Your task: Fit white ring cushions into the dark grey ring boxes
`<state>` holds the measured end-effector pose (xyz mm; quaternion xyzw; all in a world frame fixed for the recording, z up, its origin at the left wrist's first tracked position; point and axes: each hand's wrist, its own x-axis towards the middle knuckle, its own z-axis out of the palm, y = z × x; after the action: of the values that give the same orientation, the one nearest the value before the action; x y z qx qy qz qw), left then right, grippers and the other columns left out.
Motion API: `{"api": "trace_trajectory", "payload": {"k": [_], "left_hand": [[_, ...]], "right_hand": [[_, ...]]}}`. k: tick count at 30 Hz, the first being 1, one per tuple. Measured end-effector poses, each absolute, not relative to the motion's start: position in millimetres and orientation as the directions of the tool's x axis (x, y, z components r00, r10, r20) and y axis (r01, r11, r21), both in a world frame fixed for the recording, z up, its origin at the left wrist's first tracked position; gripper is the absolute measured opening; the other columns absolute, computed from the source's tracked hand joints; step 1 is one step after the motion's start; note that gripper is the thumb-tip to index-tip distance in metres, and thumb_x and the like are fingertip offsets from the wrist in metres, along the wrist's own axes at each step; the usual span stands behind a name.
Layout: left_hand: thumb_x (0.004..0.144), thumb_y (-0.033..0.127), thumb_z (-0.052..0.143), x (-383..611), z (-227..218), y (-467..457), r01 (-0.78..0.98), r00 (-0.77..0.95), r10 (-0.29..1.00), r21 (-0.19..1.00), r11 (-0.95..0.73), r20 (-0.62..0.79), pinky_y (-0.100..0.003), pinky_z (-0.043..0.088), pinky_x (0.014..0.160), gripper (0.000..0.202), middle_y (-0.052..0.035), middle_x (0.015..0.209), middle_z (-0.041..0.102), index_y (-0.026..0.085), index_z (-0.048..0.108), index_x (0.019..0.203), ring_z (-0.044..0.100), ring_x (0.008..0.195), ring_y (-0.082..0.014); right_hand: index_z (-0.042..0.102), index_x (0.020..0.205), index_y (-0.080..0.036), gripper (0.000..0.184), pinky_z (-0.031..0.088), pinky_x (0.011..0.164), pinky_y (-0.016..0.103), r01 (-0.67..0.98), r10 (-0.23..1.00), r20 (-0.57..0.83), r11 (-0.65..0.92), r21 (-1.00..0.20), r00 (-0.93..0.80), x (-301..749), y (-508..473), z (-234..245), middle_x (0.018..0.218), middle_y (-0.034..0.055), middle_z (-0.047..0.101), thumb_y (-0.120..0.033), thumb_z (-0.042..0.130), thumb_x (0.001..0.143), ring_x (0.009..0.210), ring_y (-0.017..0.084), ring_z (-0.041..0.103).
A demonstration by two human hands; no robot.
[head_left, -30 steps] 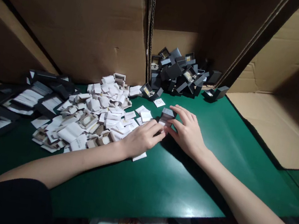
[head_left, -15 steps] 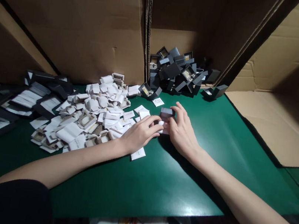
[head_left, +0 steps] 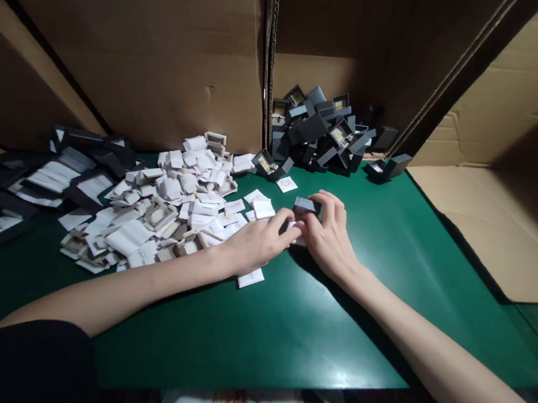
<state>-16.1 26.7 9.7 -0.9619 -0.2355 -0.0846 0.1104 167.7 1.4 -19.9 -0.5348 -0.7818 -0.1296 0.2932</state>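
A small black flip-lid box (head_left: 307, 205) stands with its lid raised on the green table, between my two hands. My right hand (head_left: 331, 234) is closed around its right side, fingers behind the lid and thumb toward the front. From the left, my left hand (head_left: 263, 240) pinches at the box's lower front with thumb and forefinger. A bit of white (head_left: 292, 228) shows there; the fingers cover most of it, and the box's inside is largely hidden. White folded cards (head_left: 262, 209) lie just left of the hands.
A heap of white paper packets and trays (head_left: 170, 187) spreads to the left. Beyond it are black boxes with white inserts (head_left: 61, 174). Open black boxes (head_left: 313, 127) are piled at the back against cardboard walls (head_left: 148, 28). A cardboard flap (head_left: 497, 229) lies at right.
My left fingers have drawn in tighter against the box front, and my right fingers curl further over the lid. The view has shifted slightly; the piles look the same.
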Motion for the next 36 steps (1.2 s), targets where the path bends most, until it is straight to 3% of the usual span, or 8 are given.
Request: {"api": "trace_trajectory", "payload": {"k": [4, 14, 22, 28, 32, 36], "left_hand": [[0.092, 0.027, 0.047, -15, 9, 21, 0.486, 0.864, 0.424, -0.231, -0.843, 0.27, -0.026, 0.05, 0.05, 0.03, -0.0131, 0.115, 0.05, 0.016, 0.047, 0.119, 0.062, 0.076, -0.0192], [0.091, 0.011, 0.045, -15, 3, 22, 0.381, 0.84, 0.245, -0.206, -0.901, 0.484, -0.038, 0.053, 0.088, 0.016, -0.0154, 0.118, 0.057, 0.011, 0.059, 0.097, 0.056, 0.108, -0.0243], [0.092, 0.01, 0.041, -17, -1, 21, 0.346, 0.86, 0.255, -0.138, -0.928, 0.442, -0.04, 0.052, 0.095, 0.02, -0.0161, 0.111, 0.062, 0.009, 0.059, 0.101, 0.058, 0.112, -0.0243], [0.09, 0.014, 0.044, -18, 0, 22, 0.462, 0.8, 0.361, -0.108, -0.88, 0.48, -0.042, 0.049, 0.1, 0.032, -0.0198, 0.127, 0.056, 0.004, 0.053, 0.12, 0.053, 0.12, -0.0282], [0.09, 0.017, 0.045, -19, 3, 22, 0.51, 0.792, 0.416, -0.107, -0.854, 0.447, -0.045, 0.046, 0.101, 0.037, -0.0219, 0.132, 0.051, 0.003, 0.052, 0.123, 0.048, 0.125, -0.0322], [0.09, 0.017, 0.044, -20, 2, 21, 0.505, 0.8, 0.41, -0.12, -0.855, 0.438, -0.045, 0.045, 0.101, 0.038, -0.0229, 0.128, 0.054, 0.001, 0.052, 0.123, 0.05, 0.122, -0.0318]], "right_hand": [[0.058, 0.101, -0.016, 0.022, 0.035, 0.102, 0.05, 0.92, 0.753, 0.603, 0.384, -0.079, -0.263, 167, -1, -18, 0.129, 0.0157, 0.044, -0.025, 0.039, 0.095, 0.129, 0.03, 0.03], [0.058, 0.09, -0.017, 0.017, 0.031, 0.098, 0.043, 0.943, 0.697, 0.678, 0.332, -0.019, -0.232, 165, -7, -15, 0.128, 0.0128, 0.053, -0.025, 0.044, 0.094, 0.126, 0.026, 0.039], [0.061, 0.077, -0.022, 0.017, 0.03, 0.096, 0.044, 0.877, 0.67, 0.649, 0.481, -0.009, -0.361, 181, -9, 6, 0.13, 0.0043, 0.054, -0.027, 0.053, 0.091, 0.123, 0.026, 0.044], [0.066, 0.092, -0.02, 0.017, 0.043, 0.074, 0.036, 0.808, 0.61, 0.656, 0.589, 0.001, -0.445, 190, -9, 8, 0.1, 0.0069, 0.068, -0.018, 0.049, 0.091, 0.09, 0.02, 0.057], [0.06, 0.114, -0.013, 0.033, 0.047, 0.084, 0.036, 0.756, 0.627, 0.588, 0.653, -0.039, -0.511, 189, -1, -4, 0.12, 0.01, 0.064, -0.006, 0.039, 0.09, 0.109, 0.021, 0.055], [0.056, 0.123, -0.012, 0.037, 0.045, 0.093, 0.041, 0.752, 0.659, 0.533, 0.656, -0.064, -0.53, 186, 2, -11, 0.128, 0.0113, 0.059, -0.006, 0.039, 0.091, 0.117, 0.023, 0.053]]}}
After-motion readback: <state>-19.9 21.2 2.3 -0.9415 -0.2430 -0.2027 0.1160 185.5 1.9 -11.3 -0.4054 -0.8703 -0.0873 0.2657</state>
